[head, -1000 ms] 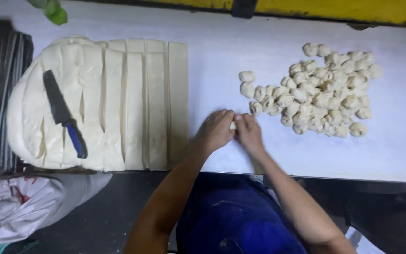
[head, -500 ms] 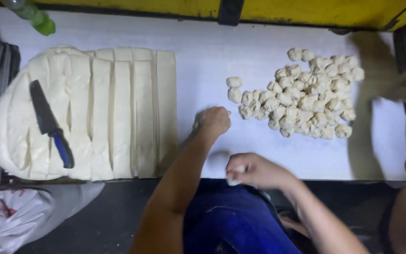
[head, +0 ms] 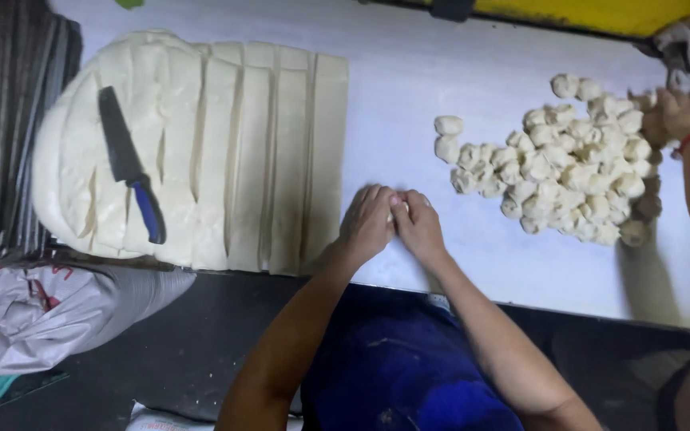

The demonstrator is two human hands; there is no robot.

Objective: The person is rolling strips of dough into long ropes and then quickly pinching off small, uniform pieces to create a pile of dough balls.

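Change since half a second ago: both hands are back together at lower centre of the head view; earlier the right hand had dropped to the table edge while the left rested alone on the table.
Left hand: curled, fingers pinching the small dough piece against the other hand.
Right hand: curled likewise, grasping the same piece from its side.
What it suggests: another lump seems to be getting shaped between the palms.
Dough slab: one, left half of the frame, cut into about eight strips.
Knife: one, blue handle, lying on the slab.
Pile of dough balls: one heap, right of centre, several dozen, too many to count exactly.
Another person's hand: one, upper right, touching the pile.
Table: one, white.
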